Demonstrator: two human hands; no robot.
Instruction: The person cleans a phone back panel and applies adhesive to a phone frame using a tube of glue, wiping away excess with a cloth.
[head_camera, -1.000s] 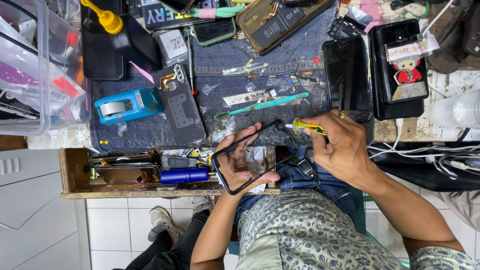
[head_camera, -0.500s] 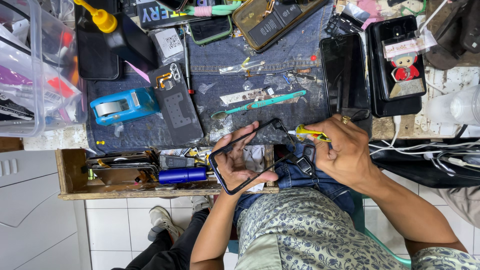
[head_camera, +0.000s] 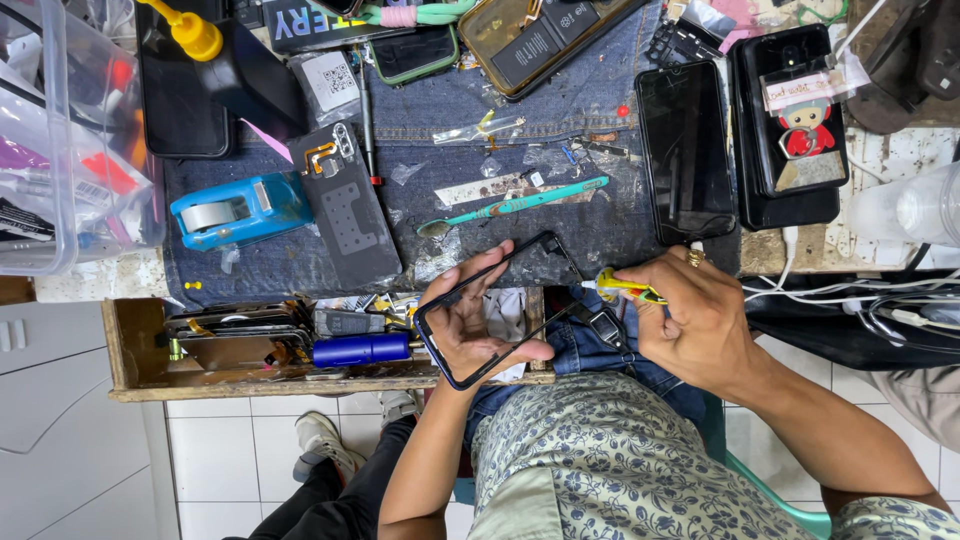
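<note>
My left hand (head_camera: 478, 325) holds a thin black phone frame (head_camera: 500, 308) flat on its palm, thumb over the lower edge, just in front of the workbench edge. My right hand (head_camera: 695, 320) grips a small yellow-handled tool (head_camera: 625, 288), whose tip points left at the frame's upper right corner. Both hands hover over my lap, above blue jeans and a patterned shirt. A ring shows on one right finger.
On the denim mat (head_camera: 600, 110) lie a teal toothbrush (head_camera: 515, 207), a grey phone back cover (head_camera: 345, 205), a blue tape dispenser (head_camera: 240, 210), a black phone (head_camera: 688, 150) and a phone in a case with a ring holder (head_camera: 795, 125). An open drawer (head_camera: 280, 345) holds tools. Cables (head_camera: 860, 300) lie right.
The hands and frame stay in nearly the same place; the tool tip has edged closer to the frame's corner. The view shifted slightly.
</note>
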